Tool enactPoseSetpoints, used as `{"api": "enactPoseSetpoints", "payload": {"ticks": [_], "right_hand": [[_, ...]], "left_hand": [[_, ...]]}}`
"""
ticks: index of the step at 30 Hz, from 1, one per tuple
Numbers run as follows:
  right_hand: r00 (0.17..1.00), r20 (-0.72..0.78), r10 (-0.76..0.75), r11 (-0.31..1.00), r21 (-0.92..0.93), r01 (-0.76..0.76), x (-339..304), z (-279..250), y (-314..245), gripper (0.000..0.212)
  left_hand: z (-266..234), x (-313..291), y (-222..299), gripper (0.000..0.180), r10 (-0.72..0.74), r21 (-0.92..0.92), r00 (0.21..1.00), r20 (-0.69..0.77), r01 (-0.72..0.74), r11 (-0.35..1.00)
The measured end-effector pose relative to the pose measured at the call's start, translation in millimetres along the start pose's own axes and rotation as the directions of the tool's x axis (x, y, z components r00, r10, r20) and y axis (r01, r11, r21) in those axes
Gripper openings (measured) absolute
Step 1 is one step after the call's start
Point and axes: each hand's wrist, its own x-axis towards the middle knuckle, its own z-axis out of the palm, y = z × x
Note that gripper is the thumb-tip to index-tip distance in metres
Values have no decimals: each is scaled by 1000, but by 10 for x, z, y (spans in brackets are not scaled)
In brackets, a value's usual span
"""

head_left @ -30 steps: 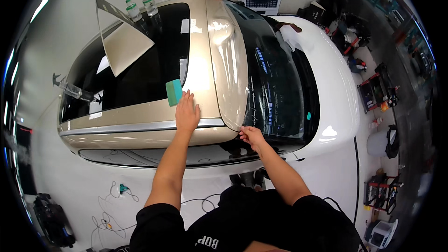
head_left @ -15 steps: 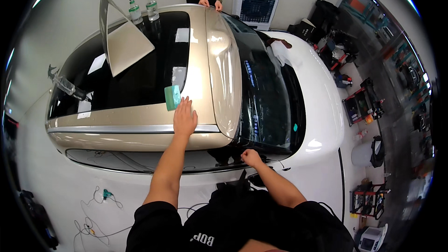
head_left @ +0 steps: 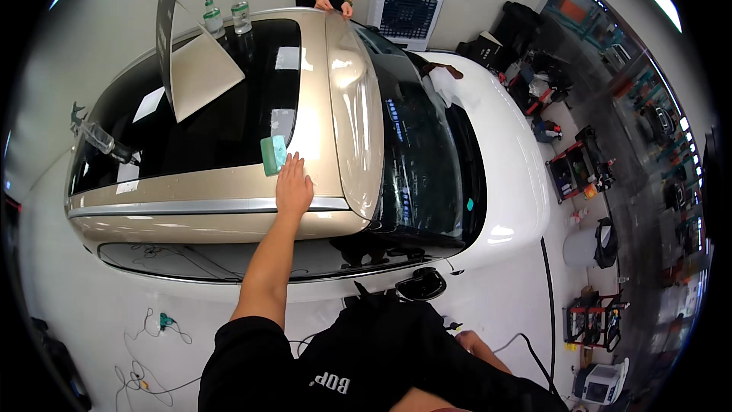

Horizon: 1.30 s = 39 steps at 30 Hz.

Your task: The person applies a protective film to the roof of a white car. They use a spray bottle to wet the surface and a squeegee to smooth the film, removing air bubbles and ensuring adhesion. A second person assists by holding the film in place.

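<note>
My left hand (head_left: 293, 185) lies flat on the gold roof (head_left: 313, 122) of a car, its fingers stretched out. Just past its fingertips is a green squeegee card (head_left: 272, 156), resting at the edge of the black glass roof panel (head_left: 229, 118). A glossy clear film (head_left: 354, 118) covers the front of the roof and reaches the windshield. Low beside my body is my right hand (head_left: 474, 344), near a small dark and yellow item (head_left: 454, 326); its fingers are mostly hidden. Across the car, a co-worker's two hands (head_left: 335, 8) pinch the film's far edge.
Two spray bottles (head_left: 241, 11) stand on the glass roof beside an open laptop-like folder (head_left: 204, 76); another bottle (head_left: 107, 141) lies near the rear. A side mirror (head_left: 421, 284) sticks out below the windshield. Cables (head_left: 141, 381) trail on the floor. Tool carts (head_left: 581, 168) line the right.
My right hand has come away from the windshield's near corner, down and back beside my body. My left hand stays on the roof; the whole view has shifted slightly.
</note>
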Motion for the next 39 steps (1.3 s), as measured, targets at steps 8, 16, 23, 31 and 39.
{"api": "enactPoseSetpoints", "payload": {"ticks": [8, 16, 23, 31, 39], "right_hand": [[980, -109, 165, 930, 349, -118, 201, 648, 248, 53], [961, 11, 275, 890, 375, -259, 142, 720, 162, 46], [954, 5, 300, 852, 448, -270, 71, 728, -34, 44], [953, 23, 301, 830, 487, -274, 97, 814, -175, 43], [950, 35, 309, 787, 552, -276, 170, 1058, -309, 42]], "left_hand": [[76, 53, -45, 52, 57, -33, 997, -45, -59, 998], [122, 15, -64, 51, 82, -34, 990, -118, -86, 996], [90, 91, 43, 52, 81, -55, 994, -68, -85, 995], [69, 108, 21, 51, 110, -37, 991, -73, -113, 993], [54, 143, 56, 49, 117, -31, 993, -33, -118, 993]]}}
